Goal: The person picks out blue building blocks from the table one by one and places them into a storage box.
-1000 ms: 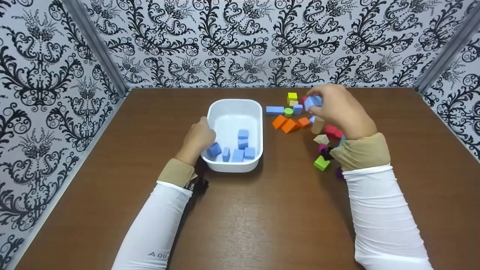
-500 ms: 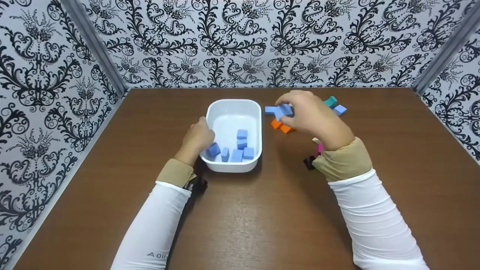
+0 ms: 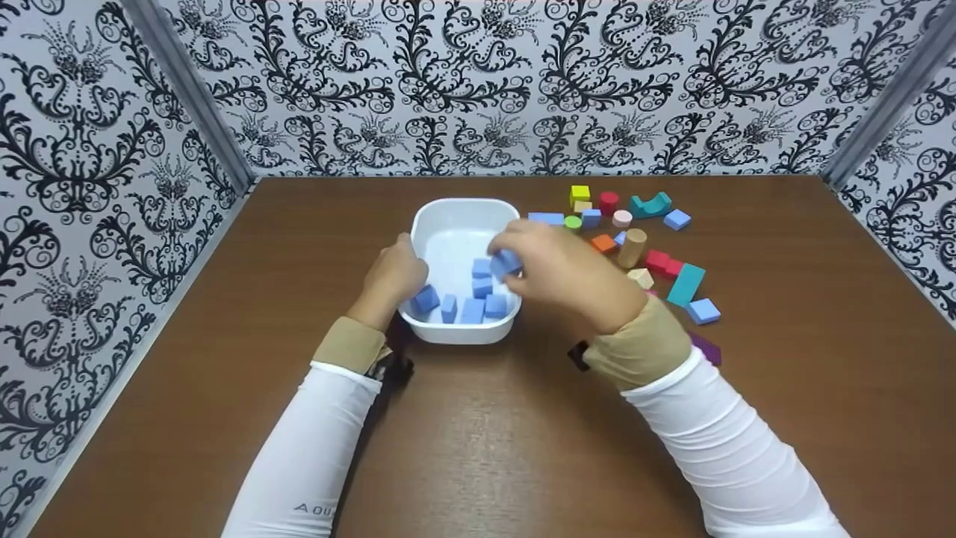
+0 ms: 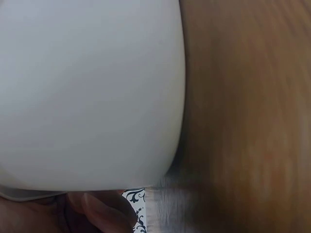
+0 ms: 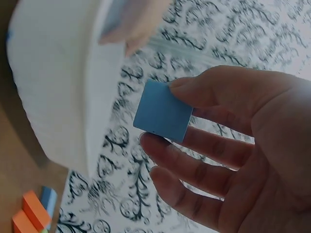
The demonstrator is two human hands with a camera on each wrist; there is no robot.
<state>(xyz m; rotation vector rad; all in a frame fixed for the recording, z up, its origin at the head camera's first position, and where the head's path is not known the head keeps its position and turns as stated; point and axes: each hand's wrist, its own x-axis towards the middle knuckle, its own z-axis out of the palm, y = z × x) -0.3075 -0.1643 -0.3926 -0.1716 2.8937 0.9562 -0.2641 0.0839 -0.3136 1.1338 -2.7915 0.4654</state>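
Observation:
A white plastic tub (image 3: pixel 464 333) stands on the table with several blue blocks (image 3: pixel 473 310) lying in its near half. My left hand (image 3: pixel 396 273) grips the tub's left rim, its fingers bent over the edge. In the left wrist view the tub's outer wall (image 4: pixel 92 97) fills much of the picture, with fingers (image 4: pixel 104 213) at the bottom. My right hand (image 3: pixel 564 269) reaches over the tub's right rim. Between thumb and fingers it pinches a blue block (image 5: pixel 164 110), whose square face shows in the right wrist view.
Right of the tub lie mixed blocks: a long blue one (image 3: pixel 546 218), a yellow one (image 3: pixel 579 194), a teal arch (image 3: pixel 651 205), a wooden cylinder (image 3: pixel 632 248), a teal slab (image 3: pixel 686 285) and a blue one (image 3: pixel 703 311). A patterned wall (image 3: pixel 463 90) stands behind the table.
My right hand has carried the blue block leftward from the loose blocks to above the tub's right side. The left hand has stayed at the left rim.

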